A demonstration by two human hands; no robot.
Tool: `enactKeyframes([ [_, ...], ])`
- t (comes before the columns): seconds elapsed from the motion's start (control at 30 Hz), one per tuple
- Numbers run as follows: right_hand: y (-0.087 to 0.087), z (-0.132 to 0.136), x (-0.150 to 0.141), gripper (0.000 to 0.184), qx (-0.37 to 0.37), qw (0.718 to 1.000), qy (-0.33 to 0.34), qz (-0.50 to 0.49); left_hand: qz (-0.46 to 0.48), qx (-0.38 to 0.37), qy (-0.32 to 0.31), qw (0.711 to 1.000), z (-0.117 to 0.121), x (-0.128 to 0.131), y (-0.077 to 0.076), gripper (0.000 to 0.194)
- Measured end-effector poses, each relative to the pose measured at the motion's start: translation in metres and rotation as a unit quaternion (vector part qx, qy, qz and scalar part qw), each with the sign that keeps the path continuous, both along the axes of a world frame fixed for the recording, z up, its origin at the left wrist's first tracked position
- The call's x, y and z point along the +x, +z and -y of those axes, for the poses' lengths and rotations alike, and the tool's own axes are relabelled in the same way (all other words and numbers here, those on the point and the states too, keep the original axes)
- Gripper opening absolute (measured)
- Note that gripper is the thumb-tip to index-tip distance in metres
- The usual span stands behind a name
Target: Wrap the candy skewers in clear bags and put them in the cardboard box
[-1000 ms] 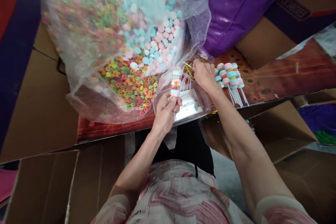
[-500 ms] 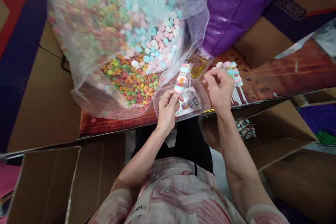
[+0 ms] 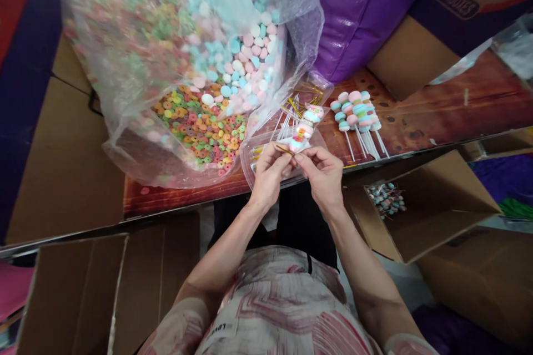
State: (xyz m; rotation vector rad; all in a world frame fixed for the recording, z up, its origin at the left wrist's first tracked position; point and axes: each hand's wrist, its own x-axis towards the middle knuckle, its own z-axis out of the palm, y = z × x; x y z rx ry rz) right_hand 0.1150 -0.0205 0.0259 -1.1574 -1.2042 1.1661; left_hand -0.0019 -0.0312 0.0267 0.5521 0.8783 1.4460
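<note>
Two hands meet, the left hand and right hand both pinching the lower end of one wrapped candy skewer, where one gold tie crosses; which fingers grip the tie I cannot tell. Overlapping finished skewers, too bunched to count, lie at two o'clock, their sticks toward the table edge; bare wood stretches beyond them. That edge passes just below the hands. One clear tray sits under the fingers; loose white sticks lie at eleven. One plastic bag at ten holds candy rings and marshmallows; one open carton at four contains more skewers.
</note>
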Motion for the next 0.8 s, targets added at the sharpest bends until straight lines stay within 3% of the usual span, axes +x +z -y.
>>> enactKeyframes([
  [0.23, 0.006, 0.005, -0.003, 0.022, 0.029, 0.999, -0.032, 0.032, -0.068, 0.074, 0.021, 0.995, 0.005, 0.003, -0.006, 0.024],
  [0.37, 0.006, 0.008, -0.005, 0.020, 0.058, 0.995, -0.008, 0.076, -0.037, 0.053, 0.030, 0.997, 0.004, 0.004, -0.004, 0.037],
  [0.5, 0.005, 0.012, -0.002, 0.027, 0.050, 0.995, 0.036, 0.072, 0.053, -0.022, -0.049, 0.997, 0.001, -0.002, 0.007, 0.040],
  [0.67, 0.008, 0.009, 0.009, 0.034, 0.046, 0.992, 0.102, 0.052, 0.163, -0.134, -0.177, 0.961, 0.001, -0.011, 0.019, 0.025],
  [0.73, 0.008, 0.007, 0.013, 0.028, 0.066, 0.988, 0.118, 0.079, 0.159, -0.131, -0.194, 0.959, 0.002, -0.011, 0.019, 0.027],
  [0.8, 0.007, 0.006, 0.015, 0.021, 0.097, 0.982, 0.109, 0.120, 0.126, -0.101, -0.173, 0.971, 0.005, -0.007, 0.016, 0.032],
])
